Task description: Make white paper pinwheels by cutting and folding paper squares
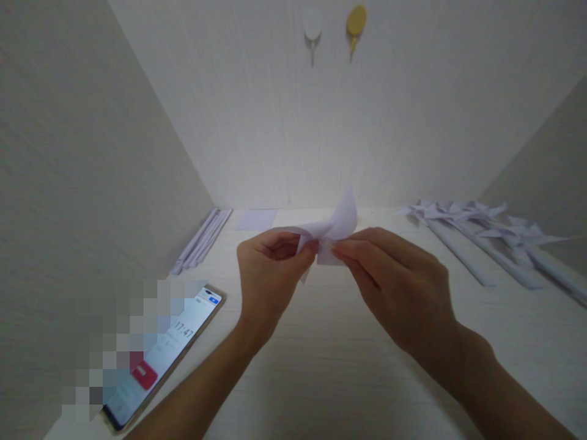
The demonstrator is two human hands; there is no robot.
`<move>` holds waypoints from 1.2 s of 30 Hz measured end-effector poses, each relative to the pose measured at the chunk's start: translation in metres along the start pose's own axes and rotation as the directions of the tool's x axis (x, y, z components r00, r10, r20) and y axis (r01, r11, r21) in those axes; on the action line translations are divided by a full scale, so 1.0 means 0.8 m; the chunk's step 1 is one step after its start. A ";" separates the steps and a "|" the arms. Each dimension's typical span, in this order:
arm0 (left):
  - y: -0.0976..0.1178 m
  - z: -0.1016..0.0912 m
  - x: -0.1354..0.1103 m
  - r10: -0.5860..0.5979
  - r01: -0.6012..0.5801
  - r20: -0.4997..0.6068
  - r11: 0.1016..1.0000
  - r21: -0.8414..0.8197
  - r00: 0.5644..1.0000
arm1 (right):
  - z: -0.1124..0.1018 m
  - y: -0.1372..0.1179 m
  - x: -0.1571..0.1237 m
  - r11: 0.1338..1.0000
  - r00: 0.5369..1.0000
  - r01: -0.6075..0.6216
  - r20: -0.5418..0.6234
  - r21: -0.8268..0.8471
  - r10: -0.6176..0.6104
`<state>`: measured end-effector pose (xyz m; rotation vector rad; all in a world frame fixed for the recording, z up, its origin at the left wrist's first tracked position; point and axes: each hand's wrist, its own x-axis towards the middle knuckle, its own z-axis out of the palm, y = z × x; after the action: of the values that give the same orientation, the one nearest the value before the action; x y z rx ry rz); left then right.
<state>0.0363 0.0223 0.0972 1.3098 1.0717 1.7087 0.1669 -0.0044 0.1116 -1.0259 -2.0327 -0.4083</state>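
Observation:
Both my hands hold a folded piece of pale lilac paper (342,219) above the middle of the white table (321,366). My left hand (270,269) pinches its left side between thumb and fingers. My right hand (394,281) pinches the right side at the centre of the folds. One curled flap of the paper stands up above my fingers. The lower part of the paper is hidden behind my fingertips.
A phone (160,360) with a lit timer screen lies at the front left. Rolled paper sticks (202,239) lie by the left wall, and a flat paper square (255,219) lies behind. Several finished paper pinwheels (477,235) lie at the right. Two hooks (334,27) hang on the back wall.

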 end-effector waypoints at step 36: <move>0.005 -0.001 -0.007 0.000 -0.002 0.034 0.998 0.057 0.999 | 0.001 -0.001 0.007 0.960 0.989 -0.107 -0.073 0.259 0.130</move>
<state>0.0369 0.0156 0.0985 1.3707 1.1080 1.6617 0.1641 -0.0014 0.1152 -0.9465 -1.8752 -0.1225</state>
